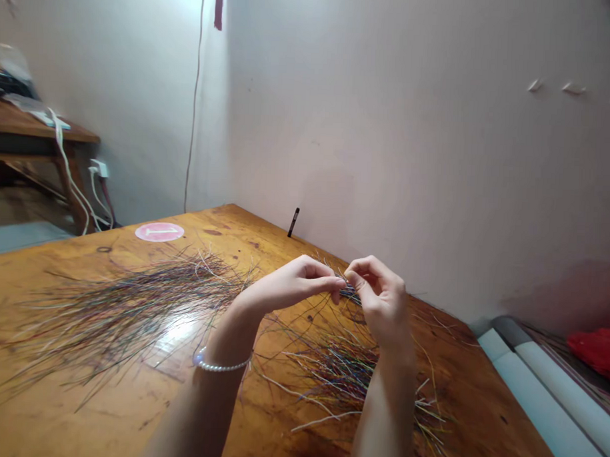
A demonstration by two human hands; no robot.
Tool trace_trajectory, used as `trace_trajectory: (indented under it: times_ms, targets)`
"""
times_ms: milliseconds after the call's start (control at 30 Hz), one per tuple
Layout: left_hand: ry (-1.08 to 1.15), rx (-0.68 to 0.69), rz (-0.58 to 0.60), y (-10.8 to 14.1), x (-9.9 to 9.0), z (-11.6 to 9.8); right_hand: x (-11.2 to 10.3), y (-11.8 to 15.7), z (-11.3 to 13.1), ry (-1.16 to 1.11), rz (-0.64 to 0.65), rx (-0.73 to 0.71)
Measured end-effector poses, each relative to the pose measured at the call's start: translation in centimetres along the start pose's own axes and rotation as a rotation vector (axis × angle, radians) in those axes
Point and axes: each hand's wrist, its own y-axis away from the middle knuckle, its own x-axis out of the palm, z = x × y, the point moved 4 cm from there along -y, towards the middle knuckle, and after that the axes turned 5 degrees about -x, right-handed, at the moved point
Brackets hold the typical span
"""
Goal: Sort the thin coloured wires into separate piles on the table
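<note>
My left hand (303, 282), with a beaded bracelet (225, 367) at the wrist, is closed in a pinch above the wooden table. The fingertips of my right hand (380, 294) are pinched too and meet those of the left. Whatever lies between them is too fine to make out. Just behind the fingers is a small bunch of thin coloured wires (351, 294). Below, partly covered by my right forearm, spreads a pile of coloured wires (337, 369). A longer, wider pile of wires (147, 296) lies to the left of my left hand.
A black marker (293, 223) stands by the wall at the table's (479, 401) back edge. A pink round label (159, 232) with a "1" is at the back left. Pale rolls (554, 384) lie along the right side. Another table (43, 129) with white cables stands far left.
</note>
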Motion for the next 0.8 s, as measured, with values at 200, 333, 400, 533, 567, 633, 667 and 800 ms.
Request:
trace_trajectory:
  times_ms: [200, 333, 400, 533, 567, 633, 667, 800]
  targets:
    - [-0.235, -0.095, -0.153, -0.5, -0.2, 1.0, 0.2, -0.1, -1.9, 0.018, 0.017, 0.171]
    - [-0.312, -0.101, -0.233, -0.8, -0.1, 1.0, 0.2, -0.1, -2.8, -0.022, -0.031, 0.263]
    - [-0.311, -0.091, -0.252, -0.9, 0.0, 1.0, 0.3, -0.1, -3.0, -0.083, -0.06, 0.297]
    - [-0.315, -0.076, -0.271, -1.0, -0.4, 1.2, 0.7, -0.3, -3.4, -0.222, -0.105, 0.348]
    - [-0.325, -0.08, -0.282, -1.0, -0.5, 1.3, 0.8, -0.3, -3.5, -0.247, -0.119, 0.357]
    - [-0.355, -0.099, -0.299, -0.9, -0.9, 1.5, 0.9, -0.5, -3.8, -0.282, -0.151, 0.366]
    - [-0.366, -0.11, -0.301, -0.9, -1.1, 1.6, 0.9, -0.5, -3.9, -0.293, -0.167, 0.368]
    - [-0.358, -0.146, -0.288, -1.0, -1.4, 1.5, 1.2, -0.9, -4.3, -0.388, -0.198, 0.383]
